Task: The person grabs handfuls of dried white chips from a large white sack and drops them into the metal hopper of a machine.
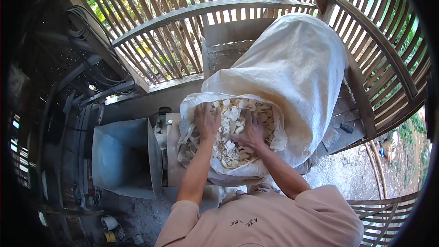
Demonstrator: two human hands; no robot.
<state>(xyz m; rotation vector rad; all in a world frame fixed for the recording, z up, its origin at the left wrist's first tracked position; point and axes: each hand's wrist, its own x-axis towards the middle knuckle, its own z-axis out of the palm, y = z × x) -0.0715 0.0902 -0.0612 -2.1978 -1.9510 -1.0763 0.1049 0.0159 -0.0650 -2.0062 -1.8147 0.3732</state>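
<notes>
A white woven sack [238,96] gapes open in front of my body, filled with pale, dry, flat chips [232,118] and some crumbly bits. Inside its mouth, my left hand [206,121] lies along the left side, fingers stretched away from me and apart. My right hand [251,132] rests on the chips at the right, its fingers spread and partly sunk among them. Neither hand has anything gripped that I can see. Behind the opening bulges a large white sack body [297,68]; whether it is the same sack, I cannot tell.
A square metal hopper [109,155] with a wide mouth stands left of the sack. Slatted wooden walls [169,32] curve round the far side. Coiled cable [80,23] hangs from a post at left. A small dark object [346,128] lies on boards at right.
</notes>
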